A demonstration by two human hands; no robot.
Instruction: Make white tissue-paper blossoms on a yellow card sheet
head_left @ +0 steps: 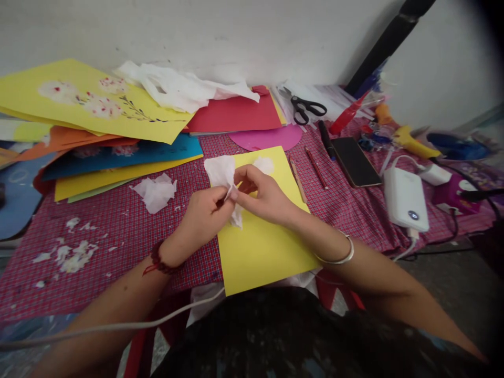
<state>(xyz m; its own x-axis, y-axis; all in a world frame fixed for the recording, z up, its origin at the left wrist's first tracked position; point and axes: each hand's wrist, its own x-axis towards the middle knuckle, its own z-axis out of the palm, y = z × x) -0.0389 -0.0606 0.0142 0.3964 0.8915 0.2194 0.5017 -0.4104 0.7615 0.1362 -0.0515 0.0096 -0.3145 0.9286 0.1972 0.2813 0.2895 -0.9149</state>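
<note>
A piece of white tissue paper [220,171] is pinched between my two hands, bunched at the fingertips, with one part spreading up and another hanging below. My left hand [207,212] grips it from the left, fingers closed. From the right, my right hand [263,195] pinches the same tissue with thumb and fingers. Both hands are above a sheet of yellow paper [263,252] lying on the table. Near the sheet's top edge lies a small white tissue patch [263,165], partly behind my right hand. A crumpled tissue piece [156,192] rests to the left.
Coloured papers [126,157] and a yellow sheet with flowers [98,100] are stacked at the back left. Tissue scraps [76,254] litter the left. At the right lie scissors [301,107], pencils [316,168], a marker [326,139], a phone [356,161] and a white power bank [405,198].
</note>
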